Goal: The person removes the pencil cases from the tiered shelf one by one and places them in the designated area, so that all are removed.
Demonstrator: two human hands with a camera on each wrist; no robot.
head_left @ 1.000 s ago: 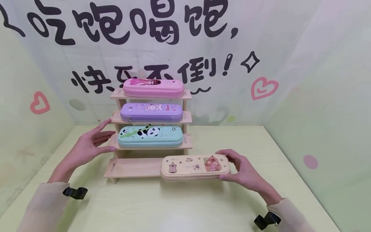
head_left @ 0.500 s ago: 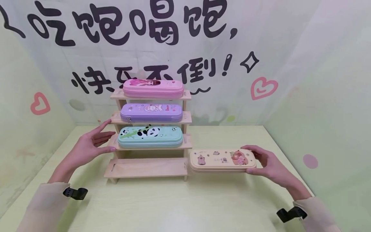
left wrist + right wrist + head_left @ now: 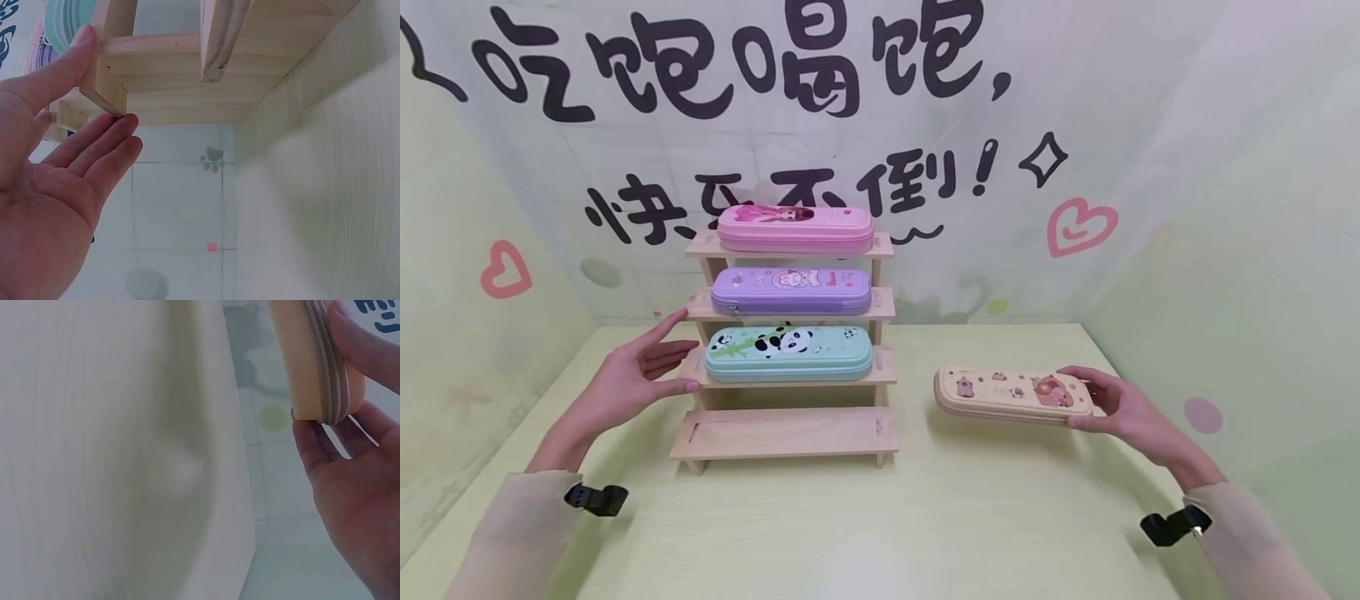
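Observation:
A tiered wooden rack stands on the table. Its upper three shelves bear a pink pencil case, a purple pencil case and a mint panda pencil case; the lowest shelf is bare. My left hand holds the rack's left side: the left wrist view has one shelf end between thumb and fingers. Right of the rack, my right hand grips the right end of a cream pencil case, lid up and slightly tilted. Beside its zip, the thumb presses the lid while fingers reach the opposite side.
The pale table stretches in front of the rack and to its right. Behind stands a white wall sheet with black lettering and pink hearts. Green-tinted side panels bound the table left and right.
My right hand has carried the cream pencil case rightward and a little back, off the front of the lowest shelf, which is now fully visible. The left hand stays at the rack.

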